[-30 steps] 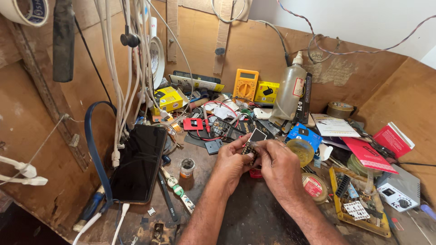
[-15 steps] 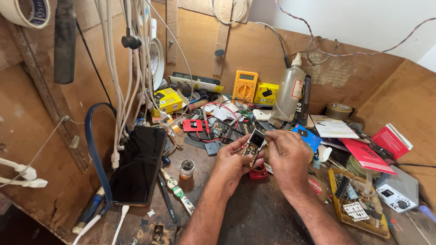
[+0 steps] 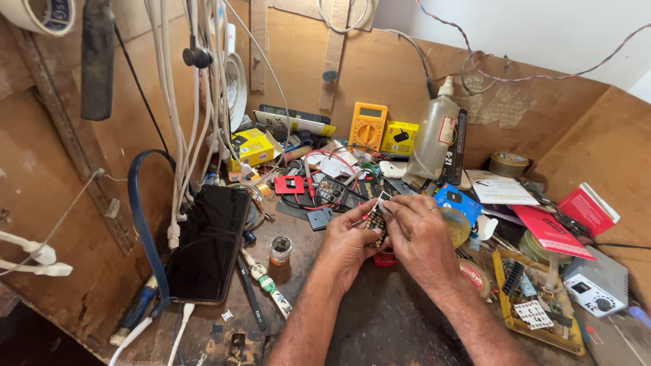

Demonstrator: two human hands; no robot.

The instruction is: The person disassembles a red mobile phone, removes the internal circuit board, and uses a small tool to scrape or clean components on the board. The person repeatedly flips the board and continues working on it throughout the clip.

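Note:
Both my hands meet over the middle of a cluttered wooden workbench point(image 3: 380, 318). My left hand point(image 3: 347, 242) grips a small circuit board point(image 3: 374, 220) with rows of contacts, held tilted up. My right hand point(image 3: 422, 238) pinches the board's upper right edge with thumb and forefinger; a thin tool or strip seems to lie under those fingers, but I cannot make it out. A small red part point(image 3: 385, 258) shows just below the hands.
A black phone point(image 3: 210, 240) lies at the left with cables. A small jar point(image 3: 280, 250) stands beside it. Behind are a yellow multimeter point(image 3: 367, 126), a plastic bottle point(image 3: 434, 139), yellow boxes, red booklets point(image 3: 556, 227) and a yellow parts tray point(image 3: 536, 305) at right.
My hands have lifted the board slightly and tilted it toward me; my right fingers moved onto its upper edge. The view sits a little closer.

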